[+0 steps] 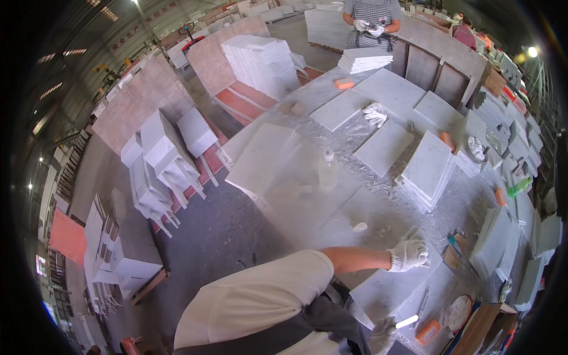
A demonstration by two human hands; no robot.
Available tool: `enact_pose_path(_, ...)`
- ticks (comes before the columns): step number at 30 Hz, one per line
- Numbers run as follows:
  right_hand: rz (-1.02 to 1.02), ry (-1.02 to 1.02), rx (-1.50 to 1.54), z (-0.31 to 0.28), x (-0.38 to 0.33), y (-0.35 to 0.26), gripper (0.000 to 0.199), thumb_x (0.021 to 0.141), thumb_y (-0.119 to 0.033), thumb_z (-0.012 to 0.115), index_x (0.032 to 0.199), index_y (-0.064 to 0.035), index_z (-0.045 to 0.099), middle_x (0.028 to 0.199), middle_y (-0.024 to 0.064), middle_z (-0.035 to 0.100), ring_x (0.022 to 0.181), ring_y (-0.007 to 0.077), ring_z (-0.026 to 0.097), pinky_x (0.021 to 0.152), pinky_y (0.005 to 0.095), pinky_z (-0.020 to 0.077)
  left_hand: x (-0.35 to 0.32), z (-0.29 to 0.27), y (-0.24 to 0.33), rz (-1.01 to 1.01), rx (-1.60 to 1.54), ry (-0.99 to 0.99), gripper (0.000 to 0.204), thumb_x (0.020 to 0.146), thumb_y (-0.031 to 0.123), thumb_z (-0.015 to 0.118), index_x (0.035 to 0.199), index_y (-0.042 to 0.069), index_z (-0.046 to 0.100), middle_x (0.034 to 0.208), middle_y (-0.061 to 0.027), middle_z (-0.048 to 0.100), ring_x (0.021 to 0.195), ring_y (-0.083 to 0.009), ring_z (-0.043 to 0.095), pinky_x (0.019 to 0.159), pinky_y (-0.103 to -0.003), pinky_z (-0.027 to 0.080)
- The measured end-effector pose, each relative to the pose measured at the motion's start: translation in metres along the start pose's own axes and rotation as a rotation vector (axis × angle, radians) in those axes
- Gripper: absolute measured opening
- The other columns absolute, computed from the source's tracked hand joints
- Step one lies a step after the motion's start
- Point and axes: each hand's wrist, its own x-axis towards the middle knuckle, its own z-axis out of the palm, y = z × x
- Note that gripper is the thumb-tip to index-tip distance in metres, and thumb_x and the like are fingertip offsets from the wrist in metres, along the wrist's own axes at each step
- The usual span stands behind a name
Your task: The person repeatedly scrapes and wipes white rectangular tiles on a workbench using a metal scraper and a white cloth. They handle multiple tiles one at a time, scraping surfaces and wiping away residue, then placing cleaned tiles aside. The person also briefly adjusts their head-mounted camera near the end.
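From where I stand, the smooth grey-white slab (387, 294) lies flat at the lower right of the frame, thin, straight-edged and faintly cloudy like polished stone. Its long axis runs from lower left to upper right. Above its upper right end is the left hand (408, 254), in a knitted white glove with a ribbed cuff, fingers bent and close together; I cannot tell whether they pinch anything. The right hand (383, 337), gloved too and partly hidden at the lower edge, looks closed round one end of a slim, bright white strip (406, 322). That strip's long axis points right and slightly upward, its free end rounded. Just beside it sits a boxy orange block (427, 332).

The desk (322, 133) is rough with pale dust. A clear, round-shouldered bottle (328, 171) stands upright near the centre, and a crumpled knit glove (374, 114) lies upper right of it. Flat rectangular tiles (429, 165) are piled right of centre. At the top, a co-worker (373, 23) stands in a striped apron.
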Motion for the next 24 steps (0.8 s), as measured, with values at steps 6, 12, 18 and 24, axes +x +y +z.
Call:
enact_pose_path(6, -0.277, 0.073, -0.629, -0.047, 0.028, 0.026, 0.033, 0.101, -0.034, 0.054, 0.110, -0.0049, 0.067, 0.102, 0.0152, 0.068, 0.097, 0.0286, 0.065, 0.087, 0.0440, 0.0512, -0.004, 0.011, -0.004, 0.029, 0.145, 0.000, 0.017, 0.078, 0.026, 0.064, 0.083, 0.015, 0.051, 0.087, -0.0039, 0.049, 0.085, -0.0219, 0.052, 0.081, -0.036, 0.044)
enact_pose_path(12, -0.513, 0.286, -0.876, -0.081, 0.017, 0.012, 0.028, 0.099, -0.028, 0.056, 0.100, -0.0013, 0.067, 0.096, 0.0174, 0.069, 0.091, 0.0354, 0.066, 0.082, 0.0482, 0.0528, -0.007, 0.013, -0.005, 0.205, 0.294, -0.087, 0.016, 0.077, 0.024, 0.064, 0.085, 0.014, 0.054, 0.086, -0.0036, 0.050, 0.083, -0.0235, 0.052, 0.078, -0.037, 0.045)
enact_pose_path(18, -0.378, 0.285, -0.845, -0.062, 0.000, 0.031, 0.036, 0.097, -0.033, 0.062, 0.112, -0.0011, 0.065, 0.107, 0.0182, 0.070, 0.101, 0.0386, 0.066, 0.091, 0.0504, 0.0520, -0.044, 0.013, 0.027, 0.332, 0.009, -0.162, 0.017, 0.081, 0.025, 0.066, 0.081, 0.011, 0.056, 0.089, -0.0060, 0.058, 0.090, -0.0271, 0.059, 0.082, -0.042, 0.051)
enact_pose_path(24, -0.512, 0.396, -0.804, -0.056, -0.014, 0.046, 0.046, 0.096, -0.038, 0.065, 0.125, -0.0013, 0.062, 0.116, 0.0172, 0.069, 0.110, 0.0360, 0.065, 0.099, 0.0486, 0.0507, -0.100, -0.015, 0.096, 0.165, -0.521, -0.292, 0.014, 0.091, 0.019, 0.058, 0.084, 0.007, 0.055, 0.090, -0.0109, 0.055, 0.090, -0.0321, 0.057, 0.075, -0.041, 0.050)
